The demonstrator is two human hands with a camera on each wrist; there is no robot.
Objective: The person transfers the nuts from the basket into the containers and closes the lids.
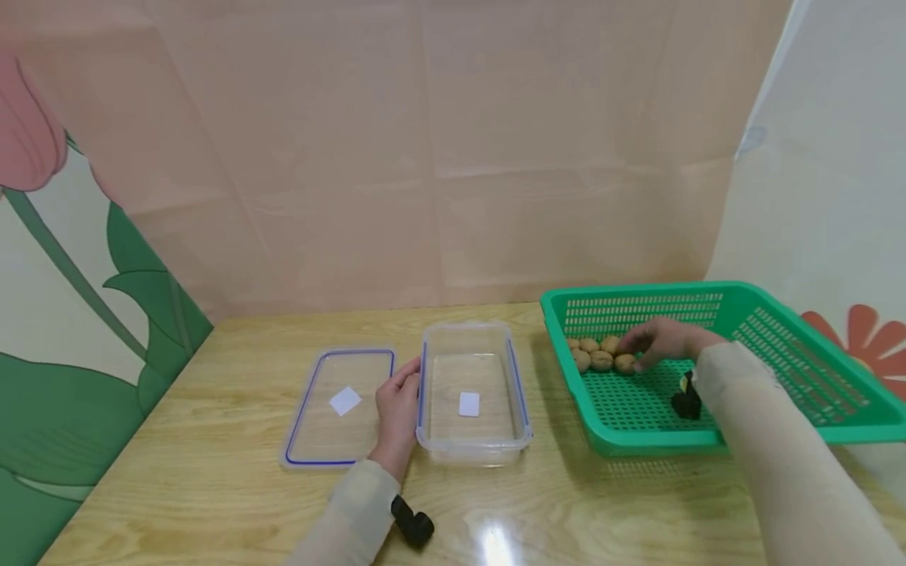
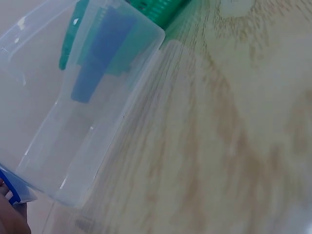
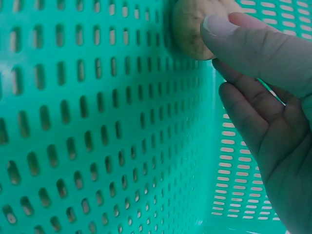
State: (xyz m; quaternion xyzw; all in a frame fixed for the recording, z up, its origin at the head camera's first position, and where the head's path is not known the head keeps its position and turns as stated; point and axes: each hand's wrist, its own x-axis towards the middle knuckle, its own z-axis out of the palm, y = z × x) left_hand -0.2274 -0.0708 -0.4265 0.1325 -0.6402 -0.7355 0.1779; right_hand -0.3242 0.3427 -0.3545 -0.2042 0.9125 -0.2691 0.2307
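My left hand (image 1: 398, 405) rests against the left side of a clear plastic food container (image 1: 470, 452) with blue edging, its fingers at the rim. In the left wrist view, the container's wall (image 2: 58, 131) fills the left side and only a bit of the hand (image 2: 10, 214) shows at the lower left corner. My right hand (image 1: 661, 339) reaches into a green plastic basket (image 1: 602, 436). Its thumb and fingers pinch a walnut (image 1: 625, 363) at the edge of a group of several walnuts (image 1: 582, 360). In the right wrist view, the thumb presses on the walnut (image 3: 190, 29).
A clear lid (image 1: 318, 440) with a blue seal lies flat left of the container, a white square (image 1: 345, 401) on it. Another white square (image 1: 469, 404) shows within the container. The wooden table (image 1: 212, 440) meets a draped pinkish backdrop (image 1: 425, 196) behind.
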